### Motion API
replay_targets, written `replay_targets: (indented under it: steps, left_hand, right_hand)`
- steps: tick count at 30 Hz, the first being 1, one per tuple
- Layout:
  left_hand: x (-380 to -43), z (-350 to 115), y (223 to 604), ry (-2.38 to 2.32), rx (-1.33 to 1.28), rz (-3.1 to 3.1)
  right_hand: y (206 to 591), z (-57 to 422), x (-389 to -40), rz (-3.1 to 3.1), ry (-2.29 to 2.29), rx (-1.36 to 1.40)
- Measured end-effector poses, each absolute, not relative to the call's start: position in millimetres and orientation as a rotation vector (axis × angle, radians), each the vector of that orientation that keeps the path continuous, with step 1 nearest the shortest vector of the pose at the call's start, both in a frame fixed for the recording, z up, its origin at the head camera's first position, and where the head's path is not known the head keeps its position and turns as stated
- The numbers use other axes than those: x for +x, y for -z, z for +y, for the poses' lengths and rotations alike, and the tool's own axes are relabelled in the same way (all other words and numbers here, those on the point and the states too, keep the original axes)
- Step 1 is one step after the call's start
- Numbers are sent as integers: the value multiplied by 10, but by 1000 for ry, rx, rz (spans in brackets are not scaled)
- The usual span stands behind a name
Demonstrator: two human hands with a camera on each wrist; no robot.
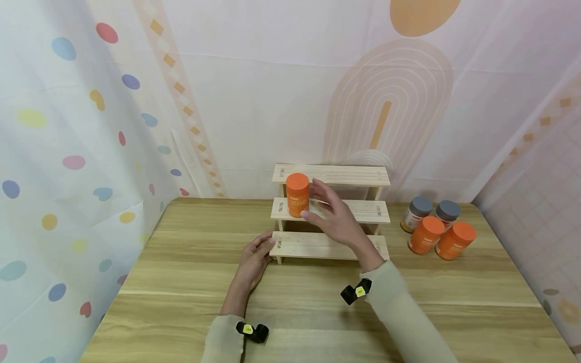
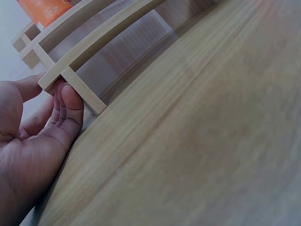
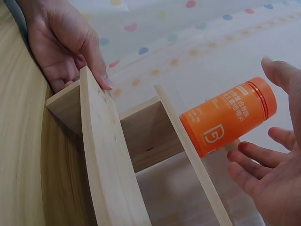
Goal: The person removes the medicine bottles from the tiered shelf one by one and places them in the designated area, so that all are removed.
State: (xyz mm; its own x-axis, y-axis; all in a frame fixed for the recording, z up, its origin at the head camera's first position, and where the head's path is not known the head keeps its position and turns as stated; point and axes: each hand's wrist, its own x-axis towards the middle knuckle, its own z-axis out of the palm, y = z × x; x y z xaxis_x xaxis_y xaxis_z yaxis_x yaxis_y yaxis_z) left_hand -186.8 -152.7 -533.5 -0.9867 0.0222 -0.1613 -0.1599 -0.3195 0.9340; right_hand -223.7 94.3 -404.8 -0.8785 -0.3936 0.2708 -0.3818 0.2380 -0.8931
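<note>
A three-step wooden shelf (image 1: 327,245) stands on the table. On the left part of its middle step an orange supplement bottle (image 1: 297,195) with an orange lid sits upright. Just to the right of that bottle is my right hand (image 1: 338,222), its fingers and thumb spread. The right wrist view shows a gap between this hand (image 3: 277,174) and the bottle (image 3: 228,117). At the lower left, my left hand (image 1: 254,259) holds the left end of the bottom step. In the left wrist view its thumb lies at the board's edge, with curled fingers (image 2: 70,101) underneath beside the leg.
On the table right of the shelf stand two more orange bottles (image 1: 426,235) in front of two grey-lidded jars (image 1: 417,214). A patterned curtain (image 1: 254,111) hangs behind the table (image 1: 190,262) and along its sides.
</note>
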Motion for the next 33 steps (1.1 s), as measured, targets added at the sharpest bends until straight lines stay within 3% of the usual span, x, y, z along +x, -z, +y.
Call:
replay_targets:
  steps: [33]
  left_hand:
    - [-1862,-1527,5340,-2471,-184,1749]
  right_hand:
    - [3963,616,-2416,2630,1740,-571]
